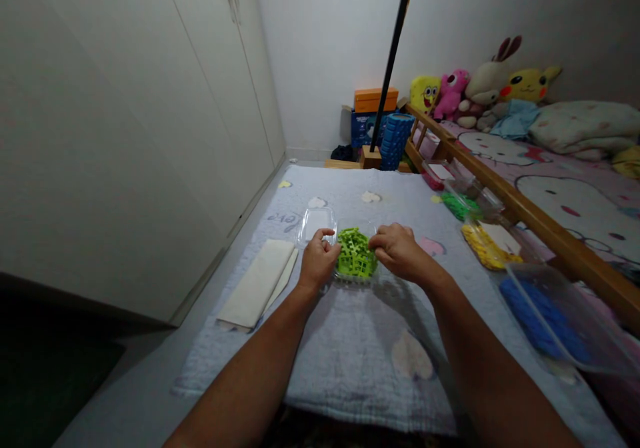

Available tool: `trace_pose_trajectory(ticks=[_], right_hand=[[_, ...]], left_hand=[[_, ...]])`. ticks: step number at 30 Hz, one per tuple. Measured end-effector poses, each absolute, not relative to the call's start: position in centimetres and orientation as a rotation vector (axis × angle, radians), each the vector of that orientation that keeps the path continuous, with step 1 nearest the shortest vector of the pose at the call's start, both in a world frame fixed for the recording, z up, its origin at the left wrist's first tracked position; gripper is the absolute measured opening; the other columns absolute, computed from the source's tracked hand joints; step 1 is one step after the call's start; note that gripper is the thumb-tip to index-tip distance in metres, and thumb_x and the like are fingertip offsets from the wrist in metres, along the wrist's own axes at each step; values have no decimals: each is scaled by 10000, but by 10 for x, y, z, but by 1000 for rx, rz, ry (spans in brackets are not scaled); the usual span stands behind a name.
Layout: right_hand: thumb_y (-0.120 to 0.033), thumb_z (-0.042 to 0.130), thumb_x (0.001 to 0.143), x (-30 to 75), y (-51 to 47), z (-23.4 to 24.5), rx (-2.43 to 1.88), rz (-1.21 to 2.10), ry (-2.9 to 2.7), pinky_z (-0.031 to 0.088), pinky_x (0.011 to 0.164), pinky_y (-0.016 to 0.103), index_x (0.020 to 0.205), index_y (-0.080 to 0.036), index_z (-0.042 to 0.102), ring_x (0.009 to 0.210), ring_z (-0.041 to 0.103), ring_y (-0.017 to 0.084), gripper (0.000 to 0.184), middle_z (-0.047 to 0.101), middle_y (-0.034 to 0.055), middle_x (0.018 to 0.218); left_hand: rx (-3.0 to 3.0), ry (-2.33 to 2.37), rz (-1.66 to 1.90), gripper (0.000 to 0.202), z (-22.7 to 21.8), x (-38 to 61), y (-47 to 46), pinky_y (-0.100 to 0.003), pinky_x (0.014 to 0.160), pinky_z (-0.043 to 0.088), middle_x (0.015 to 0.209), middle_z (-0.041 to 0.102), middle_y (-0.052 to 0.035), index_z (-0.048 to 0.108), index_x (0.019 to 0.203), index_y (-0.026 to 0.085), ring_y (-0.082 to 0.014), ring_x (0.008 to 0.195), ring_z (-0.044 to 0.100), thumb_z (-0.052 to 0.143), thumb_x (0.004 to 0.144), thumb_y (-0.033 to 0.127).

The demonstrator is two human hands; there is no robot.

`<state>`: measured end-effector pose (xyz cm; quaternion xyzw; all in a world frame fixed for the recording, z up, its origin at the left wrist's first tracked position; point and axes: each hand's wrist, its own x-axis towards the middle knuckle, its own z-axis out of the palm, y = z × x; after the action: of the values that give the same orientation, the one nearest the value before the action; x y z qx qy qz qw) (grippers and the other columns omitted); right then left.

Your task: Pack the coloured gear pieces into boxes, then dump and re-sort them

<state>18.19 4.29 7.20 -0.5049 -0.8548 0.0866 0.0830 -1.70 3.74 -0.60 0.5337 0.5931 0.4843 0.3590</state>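
Right grip [396, 251] bunched close at green pieces [356, 251], left grip [318, 263] loosely curled opposite (actual hold, either side: cannot tell). Pieces heaped in clear container [354, 279] on desk [350, 348]; clear lid [317, 223] just left, folded pale sheet [260, 283] nearer left, blue-filled box [600, 331] near right.

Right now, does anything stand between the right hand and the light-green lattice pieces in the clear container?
Nothing visible does. The right hand is at the right edge of the light-green lattice pieces, and the clear container is open on top, its lid lying to the left.
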Motion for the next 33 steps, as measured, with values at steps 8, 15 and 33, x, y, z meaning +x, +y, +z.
trace_pose_trajectory(ticks=[8, 15, 33], right_hand=[[-83, 550, 820, 183, 47, 49, -1519, 143, -2352, 342, 928, 426, 1115, -231, 754, 1045, 547, 274, 388, 703, 102, 1133], [-134, 547, 825, 202, 32, 31, -1334, 183, -2244, 385, 933, 420, 1024, -225, 737, 1061, 560, 268, 291, 711, 83, 1110], [-226, 518, 771, 229, 56, -41, -1480, 303, -1789, 472, 908, 415, 840, -202, 716, 936, 645, 252, 211, 731, 90, 923]], left_hand=[[1366, 1537, 1236, 294, -5, -17, 37, -214, 537, 299, 516, 415, 115, 602, 1055, 199, -107, 488, 424, 608, 772, 281], [1382, 1542, 1239, 297, -6, -19, 36, -236, 563, 334, 572, 468, 79, 624, 1056, 209, -133, 544, 488, 539, 889, 439], [2097, 2183, 638, 202, -6, -43, 39, -576, 1152, 227, 1292, 659, -109, 718, 1018, 230, -340, 1301, 477, 670, 828, 279]])
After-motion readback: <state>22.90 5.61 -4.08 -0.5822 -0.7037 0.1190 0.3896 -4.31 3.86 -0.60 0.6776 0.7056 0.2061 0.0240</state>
